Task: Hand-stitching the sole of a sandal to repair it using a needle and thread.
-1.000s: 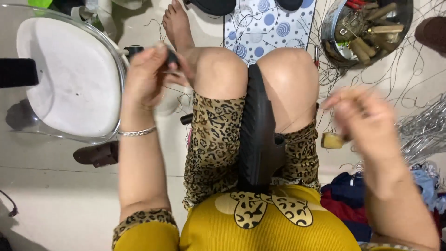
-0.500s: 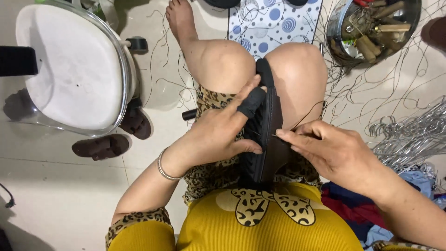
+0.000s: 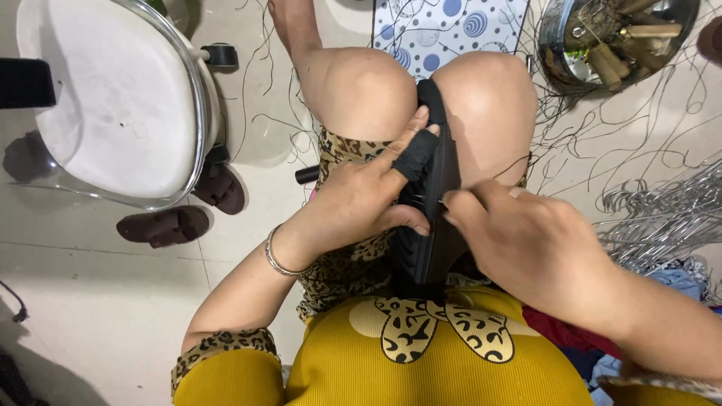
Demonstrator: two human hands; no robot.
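Observation:
A black shoe sole point(image 3: 438, 150) stands on edge between my knees, its heel end against my yellow shirt. My left hand point(image 3: 368, 203), with black tape wrapped on its forefinger, clasps the sole from the left side. My right hand point(image 3: 519, 240) presses against the sole's right edge with fingertips pinched together; what it pinches is too small to see. A silver bangle point(image 3: 277, 256) circles my left wrist.
A white chair point(image 3: 113, 105) on castors stands at the left, with brown sandals point(image 3: 188, 210) beside it. A metal bowl of tools point(image 3: 617, 37) sits top right. Loose threads cover the floor; wire hangers point(image 3: 669, 218) and clothes lie at the right.
One second ago both hands were raised apart, away from the sole. They have come down onto it: the left clasps its side, the right pinches at its edge.

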